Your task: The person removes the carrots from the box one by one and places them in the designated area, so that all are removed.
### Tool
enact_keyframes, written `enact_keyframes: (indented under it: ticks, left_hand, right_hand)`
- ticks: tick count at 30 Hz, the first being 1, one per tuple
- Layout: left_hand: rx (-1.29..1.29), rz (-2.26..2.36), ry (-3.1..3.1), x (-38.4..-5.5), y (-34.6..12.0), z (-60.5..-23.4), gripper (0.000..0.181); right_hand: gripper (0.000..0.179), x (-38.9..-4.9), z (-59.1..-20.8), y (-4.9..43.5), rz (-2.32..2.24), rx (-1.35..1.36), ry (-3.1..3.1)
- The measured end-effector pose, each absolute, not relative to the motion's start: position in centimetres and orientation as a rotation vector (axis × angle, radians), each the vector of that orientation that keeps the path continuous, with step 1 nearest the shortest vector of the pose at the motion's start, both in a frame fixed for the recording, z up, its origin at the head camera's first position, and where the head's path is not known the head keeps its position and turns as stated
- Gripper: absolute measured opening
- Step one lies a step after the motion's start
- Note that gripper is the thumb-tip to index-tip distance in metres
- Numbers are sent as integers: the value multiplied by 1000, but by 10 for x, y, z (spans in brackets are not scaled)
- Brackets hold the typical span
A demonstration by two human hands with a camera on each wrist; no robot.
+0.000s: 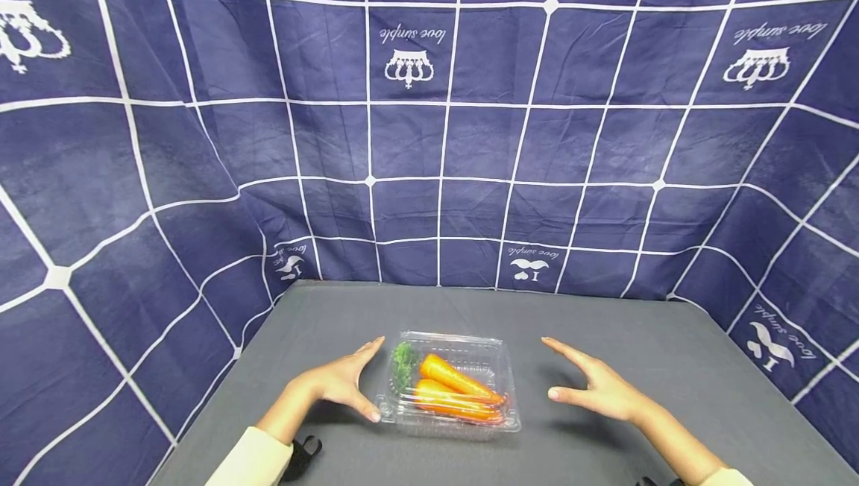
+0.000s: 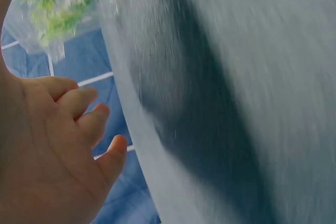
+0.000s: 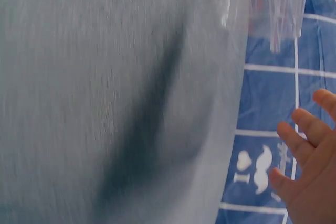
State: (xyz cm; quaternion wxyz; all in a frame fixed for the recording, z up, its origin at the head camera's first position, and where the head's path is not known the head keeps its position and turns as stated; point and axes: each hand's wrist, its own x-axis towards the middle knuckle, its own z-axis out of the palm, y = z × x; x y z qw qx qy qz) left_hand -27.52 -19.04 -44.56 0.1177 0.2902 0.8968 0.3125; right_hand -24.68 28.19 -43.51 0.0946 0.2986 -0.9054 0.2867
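Observation:
A clear plastic clamshell box (image 1: 499, 370) lies on the grey table, with orange carrots (image 1: 452, 378) and a tuft of green leaves (image 1: 404, 367) inside it. Just left of the box is my left hand (image 1: 338, 382), thumb and fingers spread apart, holding nothing. My right hand (image 1: 600, 389) hovers over the table to the right, a wider gap from the box, its fingers also spread. In the left wrist view the left palm (image 2: 47, 140) is bare, and the leaves (image 2: 63, 14) show beyond it. The right wrist view shows the right hand (image 3: 310, 166) holding nothing.
The grey tabletop (image 1: 537, 314) stretches around the box on every side. A dark blue cloth (image 1: 496, 143) with white grid lines hangs behind the table and along both sides. A black strap (image 1: 303, 456) is at the left wrist.

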Motion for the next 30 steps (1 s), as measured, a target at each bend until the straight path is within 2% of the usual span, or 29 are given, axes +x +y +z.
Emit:
enact_keyframes:
  ticks: [10,30]
  left_hand:
    - [864,1009,2558,-281,-167,-461,134]
    - [964,1345,2412,-271,-154,-486,135]
  right_hand:
    - [61,-238,-452,245,1033,1076,-2465]
    - [70,-232,-473,229,1229,1106,-2340]
